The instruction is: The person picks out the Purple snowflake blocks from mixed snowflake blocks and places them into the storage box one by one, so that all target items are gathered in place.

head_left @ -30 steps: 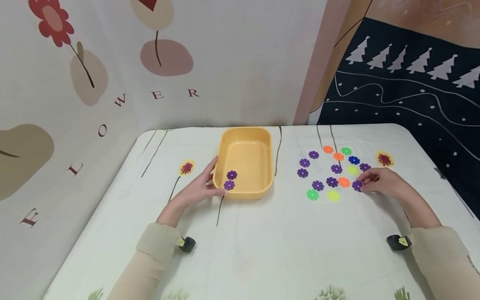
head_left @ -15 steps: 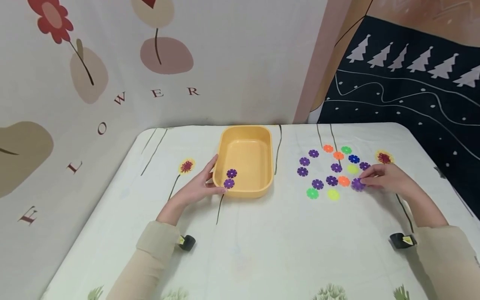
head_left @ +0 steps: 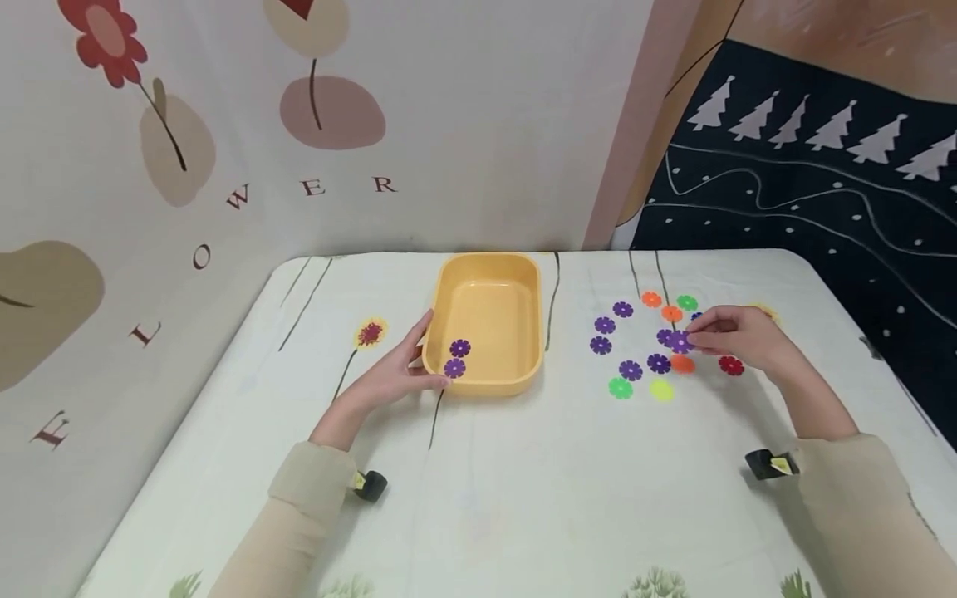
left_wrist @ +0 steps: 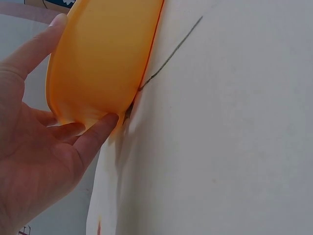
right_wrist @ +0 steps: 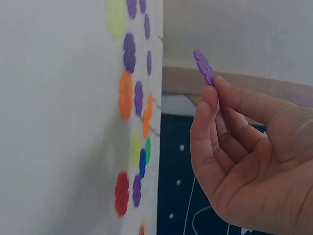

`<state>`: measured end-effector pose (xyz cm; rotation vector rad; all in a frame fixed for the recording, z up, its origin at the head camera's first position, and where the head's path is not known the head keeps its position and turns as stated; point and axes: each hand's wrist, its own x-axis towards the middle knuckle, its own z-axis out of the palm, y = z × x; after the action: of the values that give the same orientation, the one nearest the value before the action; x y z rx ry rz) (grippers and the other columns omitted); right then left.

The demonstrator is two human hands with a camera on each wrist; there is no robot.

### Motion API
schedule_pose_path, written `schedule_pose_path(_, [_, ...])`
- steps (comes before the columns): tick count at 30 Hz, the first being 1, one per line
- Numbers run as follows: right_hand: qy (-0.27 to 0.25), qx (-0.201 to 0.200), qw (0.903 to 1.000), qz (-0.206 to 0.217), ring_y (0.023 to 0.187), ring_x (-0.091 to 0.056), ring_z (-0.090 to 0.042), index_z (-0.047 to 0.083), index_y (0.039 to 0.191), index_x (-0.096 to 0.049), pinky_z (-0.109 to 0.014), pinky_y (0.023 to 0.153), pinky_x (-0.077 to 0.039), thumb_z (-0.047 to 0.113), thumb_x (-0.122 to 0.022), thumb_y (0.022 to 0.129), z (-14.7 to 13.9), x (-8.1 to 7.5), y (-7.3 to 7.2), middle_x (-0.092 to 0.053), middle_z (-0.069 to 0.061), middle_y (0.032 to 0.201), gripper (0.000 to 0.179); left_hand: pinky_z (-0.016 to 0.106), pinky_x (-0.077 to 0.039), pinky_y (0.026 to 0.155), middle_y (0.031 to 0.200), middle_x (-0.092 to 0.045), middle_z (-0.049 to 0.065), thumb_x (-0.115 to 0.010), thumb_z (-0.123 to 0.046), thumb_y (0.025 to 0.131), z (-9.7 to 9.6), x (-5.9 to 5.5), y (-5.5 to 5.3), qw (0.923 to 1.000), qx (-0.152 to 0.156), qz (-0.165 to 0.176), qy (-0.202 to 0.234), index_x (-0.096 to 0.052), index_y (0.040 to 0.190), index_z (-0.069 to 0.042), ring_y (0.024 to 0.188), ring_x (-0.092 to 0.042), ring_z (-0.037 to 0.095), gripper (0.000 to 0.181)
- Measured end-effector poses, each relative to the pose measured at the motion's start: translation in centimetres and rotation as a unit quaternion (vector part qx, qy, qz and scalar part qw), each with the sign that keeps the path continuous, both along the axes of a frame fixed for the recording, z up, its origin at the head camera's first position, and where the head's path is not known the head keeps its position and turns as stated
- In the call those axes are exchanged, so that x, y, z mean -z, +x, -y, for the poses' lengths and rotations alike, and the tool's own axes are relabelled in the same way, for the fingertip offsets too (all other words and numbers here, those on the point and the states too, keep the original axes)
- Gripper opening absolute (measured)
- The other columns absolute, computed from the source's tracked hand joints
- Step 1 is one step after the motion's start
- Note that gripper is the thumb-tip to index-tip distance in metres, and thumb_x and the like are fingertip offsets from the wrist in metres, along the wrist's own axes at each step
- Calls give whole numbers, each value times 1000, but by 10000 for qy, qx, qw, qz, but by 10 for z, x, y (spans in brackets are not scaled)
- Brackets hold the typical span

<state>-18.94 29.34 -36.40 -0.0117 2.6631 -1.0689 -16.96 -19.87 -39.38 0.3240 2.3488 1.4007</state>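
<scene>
A yellow plastic tray (head_left: pixel 497 324) stands on the table, and two purple flower-shaped discs (head_left: pixel 454 367) lie in its near left corner. My left hand (head_left: pixel 392 374) holds this corner, thumb at the near end and fingers along the left side; the left wrist view shows fingertips pressed to the tray's wall (left_wrist: pixel 105 58). Between thumb and fingertips my right hand (head_left: pixel 748 336) pinches a purple flower-shaped disc (right_wrist: pixel 204 67), raised off the table in the right wrist view. It hangs over the right-hand group of discs, some of which the hand hides in the head view.
Several flower-shaped discs lie scattered on the right of the table: purple (head_left: pixel 601 345), orange (head_left: pixel 651 300), green (head_left: pixel 620 388), yellow (head_left: pixel 661 389) and red (head_left: pixel 731 365). A white printed cloth (head_left: pixel 523 498) covers the table. Behind it hang a pale curtain (head_left: pixel 493 166) and a dark tree-patterned cloth (head_left: pixel 792 191).
My right hand has lifted the purple disc from the right side of the group and carried it leftward, uncovering a red disc. The left hand and tray stay put.
</scene>
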Motion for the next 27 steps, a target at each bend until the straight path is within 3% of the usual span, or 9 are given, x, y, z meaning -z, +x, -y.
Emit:
schedule_pose_path(5, [-349,-45,9994,-75,94,-69,-18,0,125,-61,-12,76,-55,28,-65,98,27,-7,-6,-69,-15,113,39,54,-37,118,169,-9,12,-78,-23,87,3,1,3,10000,-44,33,-30,4,161,-26,145,-37,39,111])
schedule_pose_path(12, [-551,-148,9981,-227,94,-65,-20,5,128,-62,-21,81,-57,29,-62,99,60,-15,-12,-66,-15,113,38,54,-36,118,170,-5,10,-78,-21,87,2,3,4,9999,45,-58,85,4,162,-24,147,-34,40,111])
schedule_pose_path(18, [-979,-245,9942,-379,91,-67,-14,2,125,-63,-13,78,-57,20,-62,99,90,-19,-18,-65,-17,114,31,54,-36,118,170,-4,10,-78,-21,88,1,1,5,10000,28,-24,72,4,162,-24,147,-33,40,111])
schedule_pose_path(27, [-1432,-309,9877,-548,93,-66,-17,5,120,-66,-16,78,-59,18,-65,97,139,-20,-31,-66,-15,113,26,54,-36,118,170,-3,8,-78,-21,87,1,1,3,9999,26,-96,65,4,162,-24,146,-35,39,110])
